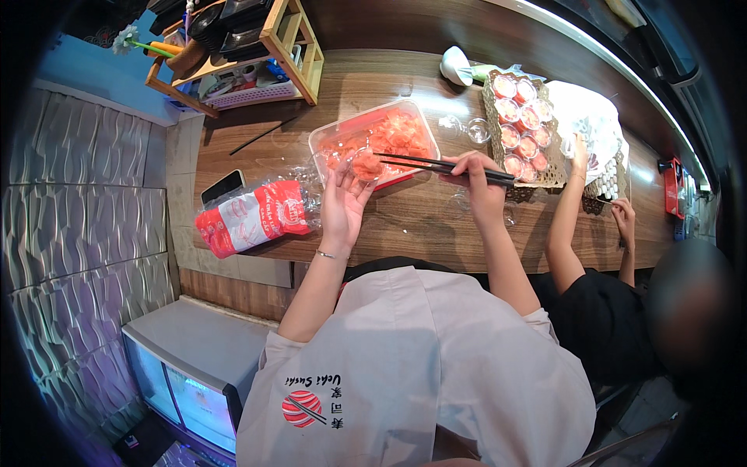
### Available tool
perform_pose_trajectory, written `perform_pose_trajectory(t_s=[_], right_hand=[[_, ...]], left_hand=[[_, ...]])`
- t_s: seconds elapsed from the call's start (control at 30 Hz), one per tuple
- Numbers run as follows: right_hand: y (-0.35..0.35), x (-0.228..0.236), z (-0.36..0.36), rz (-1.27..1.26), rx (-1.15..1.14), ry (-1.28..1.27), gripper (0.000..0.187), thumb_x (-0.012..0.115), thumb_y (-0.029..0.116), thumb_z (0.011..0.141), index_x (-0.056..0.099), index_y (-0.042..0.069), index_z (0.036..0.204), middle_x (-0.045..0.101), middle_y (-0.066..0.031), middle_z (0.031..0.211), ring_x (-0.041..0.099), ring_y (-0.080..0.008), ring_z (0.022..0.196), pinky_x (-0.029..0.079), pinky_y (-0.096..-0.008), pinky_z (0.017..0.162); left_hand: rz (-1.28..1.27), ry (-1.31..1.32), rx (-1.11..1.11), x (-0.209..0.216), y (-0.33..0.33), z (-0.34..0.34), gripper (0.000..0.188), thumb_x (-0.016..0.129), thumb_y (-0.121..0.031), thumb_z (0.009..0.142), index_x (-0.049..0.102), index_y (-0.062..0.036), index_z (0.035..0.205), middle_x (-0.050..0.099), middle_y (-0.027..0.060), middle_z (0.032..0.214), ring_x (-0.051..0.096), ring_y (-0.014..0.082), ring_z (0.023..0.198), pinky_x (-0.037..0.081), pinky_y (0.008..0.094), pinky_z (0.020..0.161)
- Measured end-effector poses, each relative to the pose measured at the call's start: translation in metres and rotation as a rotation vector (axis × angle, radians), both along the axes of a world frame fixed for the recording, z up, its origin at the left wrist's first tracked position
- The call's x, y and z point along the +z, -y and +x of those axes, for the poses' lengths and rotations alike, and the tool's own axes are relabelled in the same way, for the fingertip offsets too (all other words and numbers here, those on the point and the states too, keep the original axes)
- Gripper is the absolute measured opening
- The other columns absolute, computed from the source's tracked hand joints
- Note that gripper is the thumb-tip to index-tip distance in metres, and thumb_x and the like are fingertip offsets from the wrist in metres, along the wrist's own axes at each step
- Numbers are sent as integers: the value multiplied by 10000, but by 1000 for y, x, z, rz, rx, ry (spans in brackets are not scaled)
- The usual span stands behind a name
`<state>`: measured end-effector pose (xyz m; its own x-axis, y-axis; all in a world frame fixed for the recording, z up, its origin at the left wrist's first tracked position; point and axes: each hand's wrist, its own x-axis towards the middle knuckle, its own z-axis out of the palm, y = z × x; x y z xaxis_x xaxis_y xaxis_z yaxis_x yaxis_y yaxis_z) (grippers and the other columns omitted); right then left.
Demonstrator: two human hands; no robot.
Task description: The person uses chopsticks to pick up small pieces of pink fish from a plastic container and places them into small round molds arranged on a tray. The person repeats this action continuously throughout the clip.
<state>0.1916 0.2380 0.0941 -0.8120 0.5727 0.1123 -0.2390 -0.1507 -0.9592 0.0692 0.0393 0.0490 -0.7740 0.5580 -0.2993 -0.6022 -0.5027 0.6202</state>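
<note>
My left hand (344, 204) is closed around a small clear plastic cup (367, 166) that holds orange-pink shreds, which look like pickled ginger. In my right hand (481, 185) is a pair of black chopsticks (424, 163), their tips pointing left and meeting the cup's contents. Just behind the cup sits a clear rectangular tub (426, 117) with a heap of the same orange-pink shreds (393, 134). The cup is over the tub's near edge. My fingertips partly hide its sides.
A red-and-white plastic package (253, 219) and a phone (223, 187) lie left. Filled cups (531, 118) stand on a brown egg-carton tray (492, 124). Beside it a co-worker's hand (579, 156) touches a white plastic bag (587, 109). A wooden rack (311, 66) stands at back left.
</note>
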Motion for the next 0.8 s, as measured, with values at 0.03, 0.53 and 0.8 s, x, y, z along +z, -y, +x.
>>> perform_pose_trajectory(t_s=[0.03,0.53,0.8], right_hand=[[2,-1,1,12,19,-1,390,491,291,989,592,-46,821,623,-163,943,652,-224,898,591,-353,766],[-13,27,16,63,94,-11,333,493,230,988,599,-54,848,615,-166,983,643,-202,875,590,-340,758],[-16,30,17,107,144,62,319,514,223,980,607,-51,845,626,-149,961,641,-186,859,588,-324,741]], left_hand=[[-3,-9,1,4,-1,1,482,295,-359,1028,392,-35,1372,425,125,1392,470,266,1245,422,403,1048],[162,240,-158,10,5,3,455,334,-335,1020,410,-39,1356,482,175,1329,477,322,1237,398,466,1064],[138,238,-164,3,7,3,441,331,-326,1024,430,-36,1340,484,185,1327,489,325,1221,391,472,1069]])
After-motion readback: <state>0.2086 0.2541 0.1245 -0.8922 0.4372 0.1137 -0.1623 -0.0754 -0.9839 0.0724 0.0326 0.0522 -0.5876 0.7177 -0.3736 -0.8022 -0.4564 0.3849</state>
